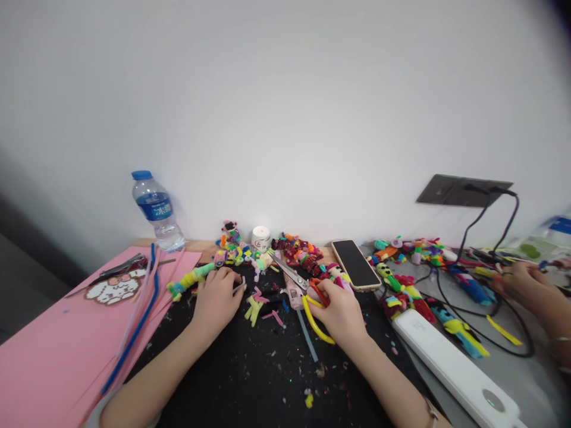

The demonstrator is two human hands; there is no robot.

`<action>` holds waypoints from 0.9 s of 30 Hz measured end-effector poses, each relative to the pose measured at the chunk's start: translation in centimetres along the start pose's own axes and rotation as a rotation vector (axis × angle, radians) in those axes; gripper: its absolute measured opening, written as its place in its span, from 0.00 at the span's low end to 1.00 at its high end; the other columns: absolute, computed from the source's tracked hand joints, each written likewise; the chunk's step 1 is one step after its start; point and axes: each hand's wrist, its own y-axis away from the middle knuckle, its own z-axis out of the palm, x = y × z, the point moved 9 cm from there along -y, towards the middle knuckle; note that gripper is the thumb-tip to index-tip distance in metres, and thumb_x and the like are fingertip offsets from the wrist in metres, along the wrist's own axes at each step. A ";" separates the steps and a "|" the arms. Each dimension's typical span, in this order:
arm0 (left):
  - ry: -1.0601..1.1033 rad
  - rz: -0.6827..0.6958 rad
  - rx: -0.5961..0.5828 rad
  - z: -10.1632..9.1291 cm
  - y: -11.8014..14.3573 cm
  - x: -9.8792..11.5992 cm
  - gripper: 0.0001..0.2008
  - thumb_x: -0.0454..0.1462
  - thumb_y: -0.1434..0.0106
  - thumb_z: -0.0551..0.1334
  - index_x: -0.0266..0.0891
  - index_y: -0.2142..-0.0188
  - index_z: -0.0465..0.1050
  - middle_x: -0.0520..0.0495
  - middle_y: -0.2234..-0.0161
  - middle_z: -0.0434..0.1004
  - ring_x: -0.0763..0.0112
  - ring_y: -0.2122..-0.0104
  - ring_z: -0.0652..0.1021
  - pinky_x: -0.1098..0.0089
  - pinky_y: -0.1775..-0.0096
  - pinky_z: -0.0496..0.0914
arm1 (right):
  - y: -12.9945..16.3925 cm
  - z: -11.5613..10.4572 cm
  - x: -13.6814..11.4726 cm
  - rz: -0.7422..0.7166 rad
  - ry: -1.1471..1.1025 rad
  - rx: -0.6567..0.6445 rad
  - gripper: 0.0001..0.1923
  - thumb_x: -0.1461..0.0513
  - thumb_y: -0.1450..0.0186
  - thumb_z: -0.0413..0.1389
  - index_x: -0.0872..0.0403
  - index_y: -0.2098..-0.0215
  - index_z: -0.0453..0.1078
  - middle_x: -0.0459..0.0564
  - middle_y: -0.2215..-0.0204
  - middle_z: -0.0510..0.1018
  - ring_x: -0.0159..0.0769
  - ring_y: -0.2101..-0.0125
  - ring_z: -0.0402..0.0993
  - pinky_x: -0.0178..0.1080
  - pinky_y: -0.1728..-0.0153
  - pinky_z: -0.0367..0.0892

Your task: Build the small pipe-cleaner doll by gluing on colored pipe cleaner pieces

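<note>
My left hand (219, 297) rests low over the black work surface, its fingertips pinched on a short lavender piece of pipe cleaner (239, 286). My right hand (339, 312) grips scissors (292, 274) by their orange and yellow handles. The blades point up and to the left, away from my left hand. Between the hands lie cut yellow-green pipe cleaner pieces (254, 310) and pink pieces (277, 318). Beside my left wrist is a striped yellow and green fuzzy figure (191, 279). A grey-blue strip (307, 336) runs below the scissors.
Pink sheets (40, 356) carry long blue pipe cleaners (138, 327) and other scissors (118, 268). A water bottle (158, 211), white cup (261, 239), phone (355, 264) and colourful figures stand or lie along the wall. Right are a white power bank-like device (455, 368), cables and another person's hand (524, 285).
</note>
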 end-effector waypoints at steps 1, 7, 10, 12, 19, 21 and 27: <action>0.000 0.001 -0.009 0.1 0.0 0.0 0.06 0.38 0.40 0.59 0.39 0.70 0.71 0.40 0.63 0.75 0.50 0.60 0.73 0.60 0.66 0.65 | 0.0 0.0 0.0 0.002 -0.003 -0.003 0.10 0.55 0.43 0.57 0.52 0.74 0.64 0.43 0.77 0.74 0.32 0.77 0.69 0.31 0.77 0.54; 0.116 0.068 0.024 -0.5 -0.2 0.6 0.04 0.35 0.39 0.57 0.39 0.70 0.69 0.43 0.66 0.75 0.55 0.62 0.73 0.61 0.63 0.65 | 0.0 0.2 0.2 0.027 -0.023 -0.018 0.10 0.55 0.43 0.58 0.52 0.74 0.64 0.43 0.77 0.74 0.32 0.76 0.69 0.31 0.77 0.55; 0.287 0.100 0.063 -1.2 -0.3 1.2 0.05 0.35 0.38 0.55 0.39 0.69 0.68 0.45 0.69 0.74 0.59 0.65 0.73 0.62 0.62 0.66 | 0.0 0.3 0.2 0.025 -0.020 -0.019 0.10 0.55 0.43 0.58 0.52 0.75 0.64 0.43 0.78 0.74 0.32 0.77 0.68 0.31 0.77 0.55; 0.415 0.082 0.072 -1.5 -0.2 1.4 0.06 0.36 0.37 0.54 0.40 0.68 0.68 0.46 0.69 0.74 0.61 0.66 0.74 0.64 0.63 0.67 | 0.0 0.3 0.1 0.024 -0.015 -0.014 0.09 0.56 0.43 0.58 0.52 0.74 0.64 0.42 0.78 0.73 0.32 0.77 0.68 0.31 0.77 0.54; 0.840 -0.091 -0.107 -0.2 0.2 1.8 0.08 0.41 0.39 0.57 0.40 0.65 0.69 0.48 0.69 0.79 0.63 0.67 0.79 0.69 0.65 0.70 | 0.1 0.4 0.2 0.024 -0.045 -0.012 0.08 0.57 0.44 0.58 0.51 0.71 0.65 0.42 0.79 0.73 0.32 0.78 0.68 0.31 0.77 0.56; 0.858 -0.091 -0.127 -0.1 0.3 2.0 0.09 0.42 0.37 0.56 0.40 0.64 0.69 0.50 0.73 0.77 0.65 0.70 0.78 0.69 0.67 0.68 | 0.1 0.4 0.1 0.014 -0.048 -0.013 0.08 0.57 0.44 0.57 0.51 0.71 0.65 0.42 0.78 0.74 0.32 0.78 0.69 0.31 0.77 0.56; 0.912 -0.111 -0.050 -0.2 0.2 1.9 0.12 0.43 0.34 0.50 0.39 0.59 0.66 0.54 0.76 0.67 0.69 0.75 0.71 0.71 0.72 0.66 | 0.1 0.5 0.0 0.016 -0.031 -0.032 0.07 0.56 0.44 0.57 0.51 0.71 0.66 0.43 0.77 0.75 0.33 0.77 0.70 0.32 0.76 0.56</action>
